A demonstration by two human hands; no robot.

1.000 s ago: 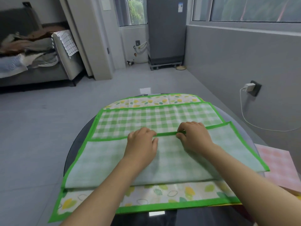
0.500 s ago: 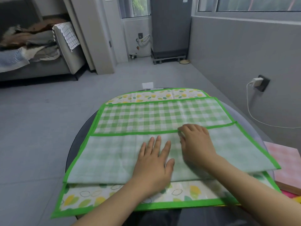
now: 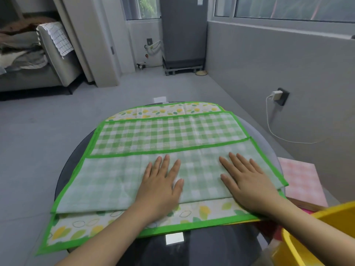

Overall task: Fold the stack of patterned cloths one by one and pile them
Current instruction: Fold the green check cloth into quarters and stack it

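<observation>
Since the frame half a second earlier, the right hand [image 3: 249, 186] has shifted outward toward the right end of the folded flap and flattened; the left hand [image 3: 160, 186] remains flat near the middle. One second ago both hands were pinching the green border at the fold line; now neither holds any edge.

Left hand: palm down, fingers straight and slightly spread, pressing on the pale reverse side of the green gingham cloth [image 3: 169, 135]. Right hand: palm down, fingers straight and spread, pressing on the same flap close to its right border.

The green gingham cloth lies on a round dark table [image 3: 76, 156]. Its near portion is folded forward over itself, so the paler underside faces up; the far portion shows the brighter check. The flap's green-bound edge runs across the cloth just beyond the fingertips.

Beneath it lies a lemon-print cloth [image 3: 192, 212] with a green border, spread flat. It shows as a strip at the near edge and a narrower strip at the far edge.

To the right, a pink gingham cloth [image 3: 301, 181] rests on a lower surface beside the table. A yellow basin [image 3: 317, 237] occupies the lower right corner. A white charger [image 3: 276, 94] is plugged into the wall socket, and a grey sofa [image 3: 48, 70] piled with fabric stands at far left.
</observation>
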